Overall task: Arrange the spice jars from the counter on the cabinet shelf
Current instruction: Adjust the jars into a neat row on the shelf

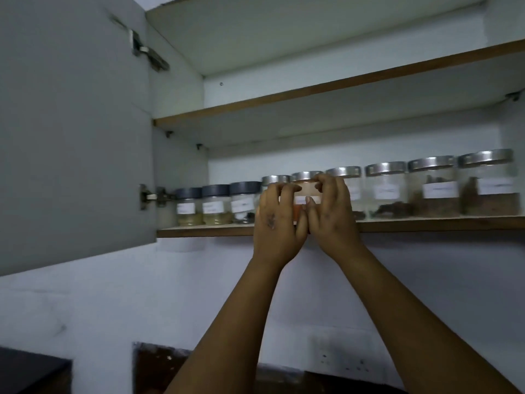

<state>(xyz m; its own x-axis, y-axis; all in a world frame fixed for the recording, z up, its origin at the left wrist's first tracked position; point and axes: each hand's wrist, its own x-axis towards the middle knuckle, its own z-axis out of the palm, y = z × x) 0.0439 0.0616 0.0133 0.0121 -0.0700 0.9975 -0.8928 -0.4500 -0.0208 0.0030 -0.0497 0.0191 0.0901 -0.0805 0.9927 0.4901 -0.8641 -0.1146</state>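
Both hands reach up to the lower cabinet shelf [426,224]. My left hand [277,223] and my right hand [332,214] wrap around one silver-lidded spice jar [305,191] with orange-red powder, standing on the shelf in the middle of a row. To its left stand three dark-lidded jars [216,204] with pale contents, then a silver-lidded jar [274,180] mostly hidden by my left hand. On the right of the held jar, several silver-lidded jars [433,186] with white labels and brown contents run along the shelf.
The grey cabinet door [74,132] hangs open on the left. An upper shelf [341,83] sits above the jar row. Below are a white wall with a socket [343,362] and a dark counter edge [31,371].
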